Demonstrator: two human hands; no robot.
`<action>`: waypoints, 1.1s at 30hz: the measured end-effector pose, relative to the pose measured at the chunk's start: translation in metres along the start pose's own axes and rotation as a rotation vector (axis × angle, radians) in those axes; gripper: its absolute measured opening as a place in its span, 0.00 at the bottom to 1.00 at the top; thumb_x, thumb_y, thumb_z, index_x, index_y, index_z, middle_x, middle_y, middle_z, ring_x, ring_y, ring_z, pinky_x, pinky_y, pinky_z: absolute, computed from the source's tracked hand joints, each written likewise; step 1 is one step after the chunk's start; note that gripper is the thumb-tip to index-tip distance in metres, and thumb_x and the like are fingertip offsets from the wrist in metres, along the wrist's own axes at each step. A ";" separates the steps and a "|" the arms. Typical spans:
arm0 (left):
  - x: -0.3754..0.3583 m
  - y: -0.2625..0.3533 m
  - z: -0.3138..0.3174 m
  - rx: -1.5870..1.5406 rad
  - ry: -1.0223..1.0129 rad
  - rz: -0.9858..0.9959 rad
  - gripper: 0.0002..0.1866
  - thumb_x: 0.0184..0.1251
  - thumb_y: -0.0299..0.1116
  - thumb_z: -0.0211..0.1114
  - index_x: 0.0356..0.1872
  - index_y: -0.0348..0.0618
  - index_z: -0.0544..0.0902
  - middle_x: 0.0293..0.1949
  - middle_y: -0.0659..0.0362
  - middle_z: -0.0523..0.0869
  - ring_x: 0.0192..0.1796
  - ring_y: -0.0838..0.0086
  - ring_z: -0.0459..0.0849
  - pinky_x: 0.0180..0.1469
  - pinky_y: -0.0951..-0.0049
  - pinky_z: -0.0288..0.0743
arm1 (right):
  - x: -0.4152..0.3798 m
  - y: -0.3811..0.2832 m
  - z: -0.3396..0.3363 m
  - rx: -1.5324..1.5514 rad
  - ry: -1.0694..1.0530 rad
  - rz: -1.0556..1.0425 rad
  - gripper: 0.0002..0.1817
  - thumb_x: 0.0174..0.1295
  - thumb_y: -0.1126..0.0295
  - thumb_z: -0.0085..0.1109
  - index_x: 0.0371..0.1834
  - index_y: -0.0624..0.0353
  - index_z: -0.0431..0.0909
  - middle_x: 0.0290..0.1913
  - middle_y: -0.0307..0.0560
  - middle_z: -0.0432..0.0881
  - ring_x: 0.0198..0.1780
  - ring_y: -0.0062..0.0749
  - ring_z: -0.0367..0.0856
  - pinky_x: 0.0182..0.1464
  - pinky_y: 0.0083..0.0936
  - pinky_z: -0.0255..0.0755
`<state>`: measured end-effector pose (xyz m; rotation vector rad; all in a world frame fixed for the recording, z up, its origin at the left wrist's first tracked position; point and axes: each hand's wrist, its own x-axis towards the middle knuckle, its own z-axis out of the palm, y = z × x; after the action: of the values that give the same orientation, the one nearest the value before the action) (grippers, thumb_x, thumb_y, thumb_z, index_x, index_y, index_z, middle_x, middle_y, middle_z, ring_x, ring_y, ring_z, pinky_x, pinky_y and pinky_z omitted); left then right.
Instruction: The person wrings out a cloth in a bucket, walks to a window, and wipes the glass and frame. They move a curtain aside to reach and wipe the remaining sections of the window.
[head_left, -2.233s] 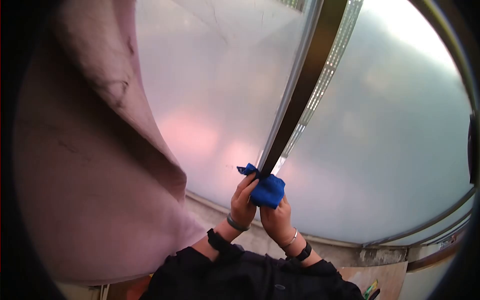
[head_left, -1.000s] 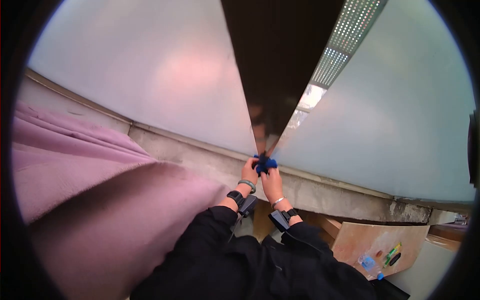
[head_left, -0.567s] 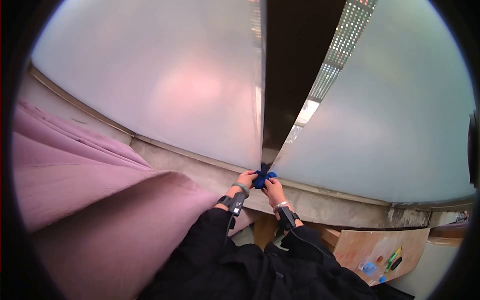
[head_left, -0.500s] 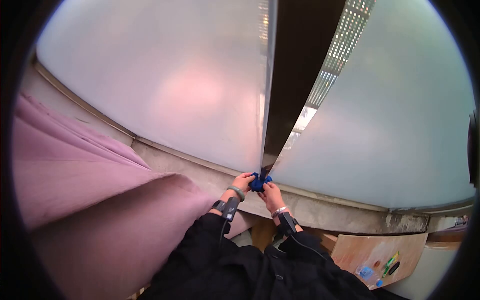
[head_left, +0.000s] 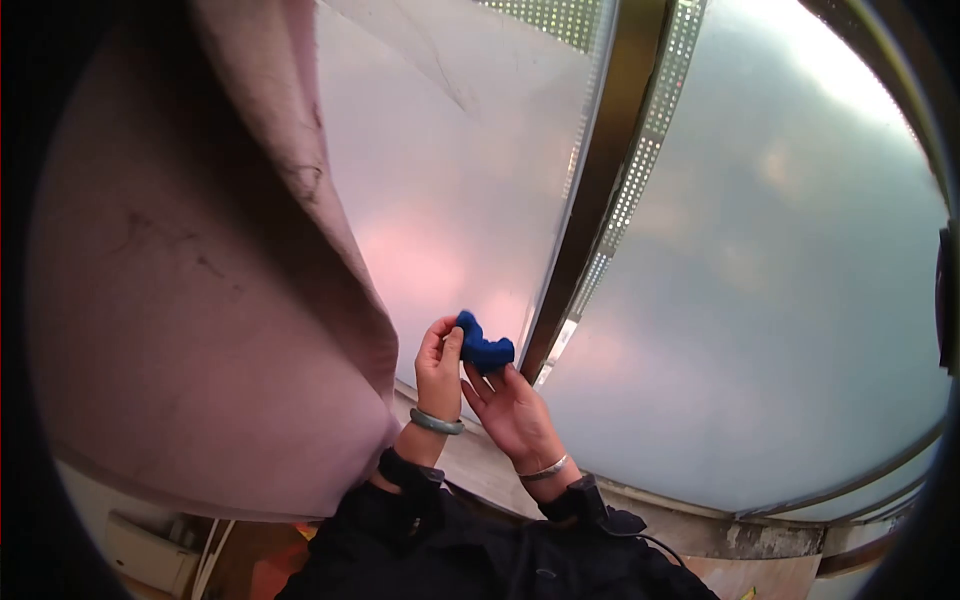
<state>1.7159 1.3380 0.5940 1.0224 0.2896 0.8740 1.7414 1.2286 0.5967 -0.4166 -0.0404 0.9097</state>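
A folded blue cloth point(head_left: 486, 350) is up in front of the frosted window pane point(head_left: 460, 240), bent in a loose curve. My left hand point(head_left: 438, 352) pinches its left end between thumb and fingers. Under the other end is my right hand point(head_left: 510, 412), palm turned toward me, with its fingertips against the cloth's lower edge; some fingers stay partly extended. A grey-green bangle point(head_left: 437, 422) circles my left wrist and a silver bracelet point(head_left: 545, 468) my right.
A large pink curtain point(head_left: 200, 330) hangs close on my left. The dark window frame post point(head_left: 598, 170) runs upward just right of the cloth, with a second frosted pane point(head_left: 740, 280) beyond it. Below the glass runs a worn sill point(head_left: 690, 525).
Both hands have lifted the blue cloth up and left, away from the foot of the frame post. The view has shifted, and the curtain now fills more of the left side.
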 end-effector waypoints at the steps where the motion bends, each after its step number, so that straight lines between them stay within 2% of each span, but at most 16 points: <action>1: -0.003 0.006 0.002 0.019 -0.054 0.123 0.15 0.73 0.32 0.52 0.56 0.37 0.73 0.47 0.61 0.79 0.47 0.81 0.75 0.51 0.80 0.70 | -0.005 -0.003 0.019 -0.044 -0.065 -0.013 0.19 0.73 0.63 0.36 0.63 0.60 0.61 0.62 0.49 0.68 0.66 0.39 0.64 0.68 0.42 0.57; 2: -0.001 0.004 0.001 0.064 -0.139 0.203 0.19 0.72 0.30 0.51 0.61 0.37 0.70 0.58 0.54 0.74 0.59 0.73 0.71 0.60 0.73 0.65 | 0.002 -0.006 0.020 -0.056 -0.064 -0.016 0.19 0.73 0.63 0.36 0.63 0.60 0.61 0.62 0.49 0.68 0.66 0.39 0.64 0.68 0.42 0.57; 3: -0.003 0.005 0.000 0.050 -0.141 0.220 0.19 0.72 0.30 0.51 0.61 0.37 0.70 0.58 0.54 0.74 0.59 0.73 0.71 0.60 0.73 0.65 | 0.000 -0.005 0.025 -0.146 -0.145 -0.029 0.20 0.73 0.63 0.35 0.64 0.60 0.61 0.64 0.49 0.67 0.66 0.38 0.63 0.69 0.39 0.55; 5: -0.002 0.003 -0.003 0.504 -0.327 0.601 0.29 0.66 0.33 0.52 0.68 0.38 0.61 0.71 0.42 0.55 0.71 0.50 0.56 0.70 0.58 0.49 | -0.006 -0.001 0.032 -0.305 -0.242 -0.080 0.22 0.74 0.63 0.34 0.67 0.60 0.59 0.66 0.47 0.65 0.67 0.34 0.62 0.70 0.32 0.53; 6: 0.004 -0.008 -0.003 0.602 -0.304 0.672 0.30 0.67 0.35 0.51 0.69 0.38 0.58 0.72 0.39 0.52 0.71 0.45 0.54 0.70 0.54 0.46 | -0.007 -0.001 0.030 -0.314 -0.256 -0.089 0.22 0.74 0.63 0.34 0.67 0.60 0.59 0.66 0.47 0.65 0.67 0.34 0.62 0.70 0.32 0.53; 9: 0.022 -0.030 0.001 0.777 -0.260 0.830 0.31 0.67 0.35 0.50 0.70 0.37 0.56 0.71 0.35 0.50 0.71 0.39 0.51 0.69 0.48 0.44 | -0.006 0.001 0.017 -0.521 -0.082 -0.156 0.24 0.74 0.62 0.36 0.70 0.58 0.55 0.67 0.44 0.63 0.69 0.31 0.60 0.69 0.32 0.52; 12: 0.052 -0.039 -0.002 0.907 -0.162 0.891 0.31 0.67 0.34 0.52 0.69 0.36 0.56 0.71 0.35 0.49 0.70 0.37 0.51 0.69 0.48 0.44 | 0.000 0.014 -0.004 -0.648 -0.032 -0.150 0.26 0.74 0.60 0.36 0.72 0.57 0.52 0.69 0.44 0.61 0.70 0.31 0.57 0.70 0.32 0.51; 14: 0.080 -0.029 0.008 0.899 -0.046 0.931 0.29 0.67 0.33 0.52 0.68 0.36 0.59 0.70 0.35 0.52 0.69 0.36 0.53 0.68 0.47 0.47 | 0.000 0.013 0.000 -0.728 -0.003 -0.063 0.28 0.74 0.59 0.37 0.73 0.59 0.49 0.70 0.45 0.59 0.72 0.33 0.55 0.70 0.34 0.50; 17: 0.117 0.015 0.027 0.854 0.044 1.057 0.28 0.68 0.33 0.52 0.67 0.36 0.61 0.70 0.36 0.55 0.69 0.37 0.54 0.67 0.48 0.48 | 0.002 0.019 -0.002 -0.716 0.046 0.016 0.31 0.73 0.57 0.39 0.73 0.61 0.47 0.73 0.49 0.54 0.72 0.36 0.54 0.70 0.37 0.51; 20: 0.139 0.061 0.043 0.856 0.108 1.146 0.27 0.68 0.31 0.50 0.67 0.35 0.62 0.69 0.37 0.56 0.68 0.39 0.56 0.67 0.50 0.48 | 0.009 0.030 -0.017 -0.627 -0.014 0.030 0.30 0.74 0.58 0.38 0.72 0.64 0.48 0.72 0.54 0.54 0.72 0.41 0.54 0.70 0.35 0.53; 22: 0.156 0.096 0.055 0.860 0.202 1.209 0.27 0.68 0.32 0.49 0.67 0.34 0.61 0.69 0.38 0.57 0.68 0.41 0.56 0.68 0.51 0.47 | 0.010 0.037 -0.017 -0.619 -0.018 0.021 0.29 0.74 0.58 0.37 0.71 0.63 0.50 0.71 0.53 0.56 0.71 0.40 0.56 0.70 0.36 0.54; 23: 0.145 0.127 0.095 0.866 0.231 1.211 0.27 0.69 0.33 0.47 0.67 0.34 0.61 0.68 0.38 0.59 0.69 0.43 0.56 0.68 0.51 0.47 | -0.016 0.014 0.004 -0.604 -0.009 -0.001 0.28 0.74 0.58 0.37 0.71 0.63 0.51 0.71 0.53 0.58 0.71 0.40 0.57 0.69 0.36 0.54; 28: 0.164 0.178 0.118 0.800 0.186 1.283 0.28 0.69 0.36 0.46 0.67 0.34 0.60 0.67 0.36 0.59 0.68 0.42 0.56 0.67 0.49 0.47 | -0.018 0.014 0.009 -0.574 0.012 -0.021 0.27 0.74 0.58 0.37 0.70 0.63 0.54 0.69 0.51 0.61 0.69 0.39 0.59 0.69 0.37 0.55; 30: 0.152 0.187 0.135 0.856 0.290 1.271 0.29 0.69 0.38 0.46 0.68 0.35 0.59 0.67 0.34 0.56 0.68 0.41 0.56 0.67 0.48 0.47 | -0.022 0.014 0.002 -0.542 0.023 -0.014 0.26 0.74 0.58 0.38 0.69 0.63 0.56 0.68 0.51 0.63 0.69 0.39 0.60 0.68 0.37 0.55; 33: 0.144 0.184 0.147 0.866 0.186 1.334 0.30 0.68 0.37 0.48 0.69 0.35 0.57 0.68 0.34 0.54 0.68 0.40 0.55 0.66 0.48 0.48 | -0.018 0.011 -0.004 -0.521 -0.001 0.010 0.25 0.74 0.59 0.38 0.68 0.62 0.58 0.67 0.50 0.64 0.68 0.38 0.62 0.68 0.37 0.56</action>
<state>1.8027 1.3964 0.8499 1.9918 0.0942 2.1555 1.7230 1.2194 0.5911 -0.8998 -0.2803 0.9046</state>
